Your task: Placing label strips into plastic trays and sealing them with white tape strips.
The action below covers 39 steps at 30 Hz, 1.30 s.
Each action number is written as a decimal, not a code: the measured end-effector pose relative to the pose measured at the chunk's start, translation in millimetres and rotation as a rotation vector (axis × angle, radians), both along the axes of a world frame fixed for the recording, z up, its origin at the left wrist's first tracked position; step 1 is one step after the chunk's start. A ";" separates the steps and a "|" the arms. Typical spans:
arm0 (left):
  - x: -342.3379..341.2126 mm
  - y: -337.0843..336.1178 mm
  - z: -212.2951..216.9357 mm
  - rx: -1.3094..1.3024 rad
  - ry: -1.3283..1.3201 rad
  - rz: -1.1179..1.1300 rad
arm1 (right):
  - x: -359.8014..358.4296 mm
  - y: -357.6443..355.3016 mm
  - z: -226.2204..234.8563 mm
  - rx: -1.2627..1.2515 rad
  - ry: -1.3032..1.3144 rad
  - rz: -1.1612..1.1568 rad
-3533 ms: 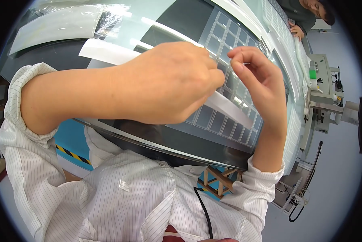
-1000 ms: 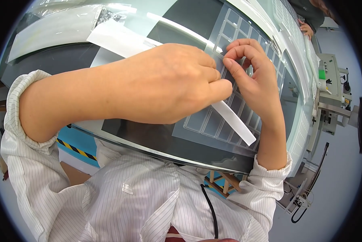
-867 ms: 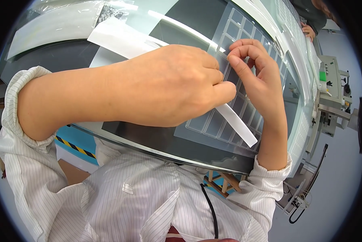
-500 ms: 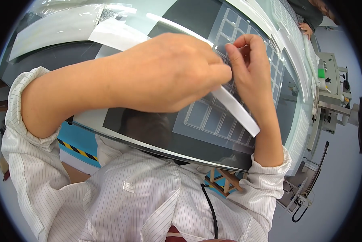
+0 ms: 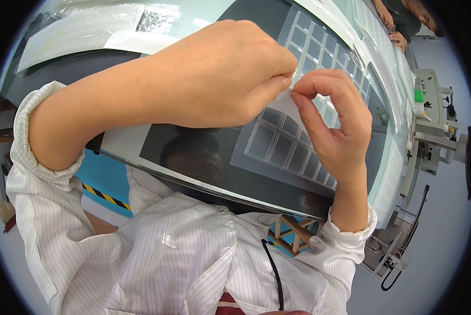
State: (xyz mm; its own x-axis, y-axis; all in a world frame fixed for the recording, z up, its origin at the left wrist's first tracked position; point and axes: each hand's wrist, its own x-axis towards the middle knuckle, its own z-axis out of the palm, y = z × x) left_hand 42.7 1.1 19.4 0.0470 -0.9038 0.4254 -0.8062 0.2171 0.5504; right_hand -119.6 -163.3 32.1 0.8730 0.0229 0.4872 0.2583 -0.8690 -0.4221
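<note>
A white strip (image 5: 287, 104), thin and paper-like, is pinched at the fingertips of my left hand (image 5: 240, 73), which is closed with its back facing up. The thumb and forefinger of my right hand (image 5: 337, 113) meet on the strip just beside the left fingertips. Part of the strip is hidden behind the right fingers. Beneath both hands lies a clear sheet with rows of rectangular raised cells (image 5: 277, 147), on a dark glossy tabletop (image 5: 188, 157).
White sheets in clear wrapping (image 5: 83, 34) lie at the far left. More clear celled sheets (image 5: 390, 157) run along the right side. Another person's hand (image 5: 398, 39) rests at the far right edge. Grey equipment (image 5: 427, 97) stands beyond the table's right side.
My left hand has moved up slightly. The right hand has turned and lowered, bringing its fingertips onto the strip, whose long free end no longer shows across the right wrist.
</note>
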 end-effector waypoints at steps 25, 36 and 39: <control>-20.7 23.2 -11.3 -0.106 -0.299 -0.223 | -1.3 -0.3 -4.0 0.386 0.446 -0.180; -18.1 20.5 -7.9 -0.066 -0.294 -0.242 | -0.8 0.7 -1.1 0.247 0.409 -0.170; -18.4 17.1 -12.0 -0.058 -0.290 -0.207 | -1.7 1.4 -1.7 0.197 0.359 -0.162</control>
